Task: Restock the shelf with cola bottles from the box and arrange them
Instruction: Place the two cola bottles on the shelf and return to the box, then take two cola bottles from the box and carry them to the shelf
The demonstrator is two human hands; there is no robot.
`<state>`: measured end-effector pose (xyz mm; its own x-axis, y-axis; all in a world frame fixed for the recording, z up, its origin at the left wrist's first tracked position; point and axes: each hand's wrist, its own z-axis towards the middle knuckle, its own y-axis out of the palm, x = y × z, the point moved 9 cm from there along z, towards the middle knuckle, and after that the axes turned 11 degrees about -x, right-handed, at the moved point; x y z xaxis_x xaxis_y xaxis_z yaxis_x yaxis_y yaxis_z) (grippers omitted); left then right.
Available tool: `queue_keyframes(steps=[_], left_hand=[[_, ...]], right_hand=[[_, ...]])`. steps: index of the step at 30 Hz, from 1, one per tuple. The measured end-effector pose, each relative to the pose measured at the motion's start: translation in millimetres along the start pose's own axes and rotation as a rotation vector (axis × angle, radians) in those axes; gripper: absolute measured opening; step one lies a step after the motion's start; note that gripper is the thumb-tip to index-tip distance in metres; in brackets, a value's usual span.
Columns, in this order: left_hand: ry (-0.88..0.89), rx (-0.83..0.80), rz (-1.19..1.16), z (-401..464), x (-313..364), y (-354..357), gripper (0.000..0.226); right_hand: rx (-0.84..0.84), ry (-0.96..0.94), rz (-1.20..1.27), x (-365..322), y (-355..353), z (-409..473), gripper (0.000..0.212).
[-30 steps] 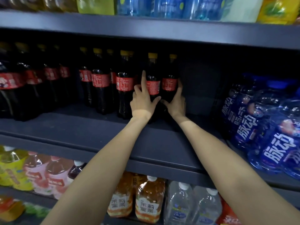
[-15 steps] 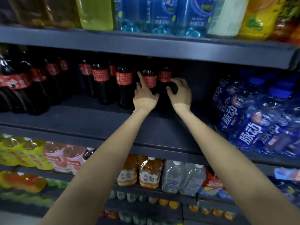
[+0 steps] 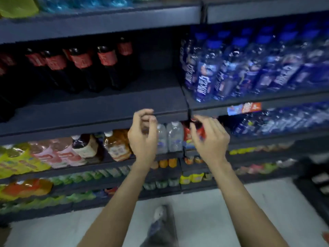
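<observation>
Red-labelled cola bottles stand upright in a row toward the back of the dark shelf, their labels facing out, which is how a shopper needs to read them. They occupy the left and middle of that shelf; the stretch between the last cola bottle and the right end is bare, and so is the whole front edge. That gap is, by my judgement, where the next bottles belong, pulled forward so the row reads full from the aisle.

Your left hand hangs in front of the shelf's front edge with its fingers curled loosely inward, holding nothing. Your right hand is beside it, just right of the seam where this shelf meets the next one, its fingers bent and half closed, also empty as far as the blur lets you tell. Neither hand touches a bottle or the shelf; both are well clear of the cola row.

Blue-labelled water bottles fill the neighbouring shelf to the right, packed up to the seam, so keep new cola from crowding over that line. Tea and juice bottles sit on the shelf below, behind your wrists.

No box shows here; only pale floor and a blurred shoe lie beneath your arms. With your hands empty, you will likely need to find the box for the next bottle.
</observation>
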<state>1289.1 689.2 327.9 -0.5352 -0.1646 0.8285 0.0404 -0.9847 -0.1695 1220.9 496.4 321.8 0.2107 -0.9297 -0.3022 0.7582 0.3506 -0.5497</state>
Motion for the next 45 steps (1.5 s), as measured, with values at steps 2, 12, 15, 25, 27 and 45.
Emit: queue_keyframes(steps=[2,12,15,25,27,45], left_hand=[[-0.042,-0.094,-0.089,-47.0,-4.2,35.4,0.010],[-0.417,-1.302,0.143,-311.8,-31.8,319.6,0.016],[-0.362,-1.566,0.245,-377.7,-29.4,377.5,0.022],[-0.430,-2.123,0.604,-576.4,-27.1,579.0,0.043],[-0.327,-2.234,0.708,-607.5,-3.4,622.3,0.022],[0.124,-2.315,0.254,-959.4,317.4,887.3,0.030]], right_hand=[[-0.101,0.121,-0.059,27.9,-32.9,-56.9,0.021],[-0.361,1.143,-0.061,182.8,-217.9,-354.2,0.030],[-0.310,1.433,0.013,205.3,-262.8,-443.2,0.030],[-0.100,2.143,0.192,263.2,-458.4,-684.0,0.029],[-0.076,2.240,0.162,269.7,-515.4,-716.2,0.029],[0.189,2.230,-0.328,420.1,-885.9,-913.6,0.031]])
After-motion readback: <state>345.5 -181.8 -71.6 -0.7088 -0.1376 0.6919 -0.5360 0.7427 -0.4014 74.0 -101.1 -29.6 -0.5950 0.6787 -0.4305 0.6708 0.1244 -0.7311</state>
